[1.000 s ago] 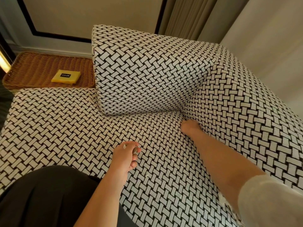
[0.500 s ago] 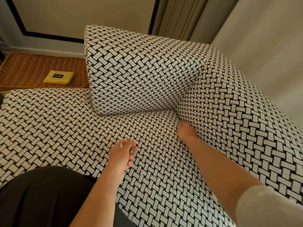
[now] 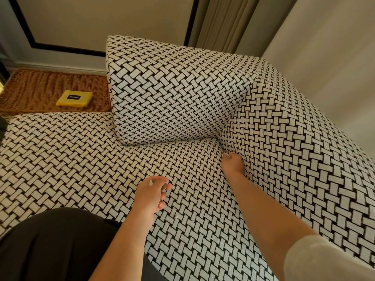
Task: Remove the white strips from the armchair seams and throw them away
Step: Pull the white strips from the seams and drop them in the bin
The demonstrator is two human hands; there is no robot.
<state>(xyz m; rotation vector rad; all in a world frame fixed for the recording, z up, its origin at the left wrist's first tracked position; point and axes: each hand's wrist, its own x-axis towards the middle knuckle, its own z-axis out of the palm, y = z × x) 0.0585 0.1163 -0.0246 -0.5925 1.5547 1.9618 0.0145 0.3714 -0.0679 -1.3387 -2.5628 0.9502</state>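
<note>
Hands, two: my left hand (image 3: 151, 196) clutches white strips (image 3: 164, 189), count hidden; my right hand (image 3: 233, 164) pinches one strip (image 3: 225, 155) at the seam (image 3: 221, 146).

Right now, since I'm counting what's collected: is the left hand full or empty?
Full: the left hand curls round small white strips, their ends poking out.

The one head-worn camera looks forward and down (wide-angle, close) onto the armchair seat (image 3: 60, 159).

armchair (image 3: 182, 102) in matt woven cloth; side tray (image 3: 40, 92) of rough wicker
</note>
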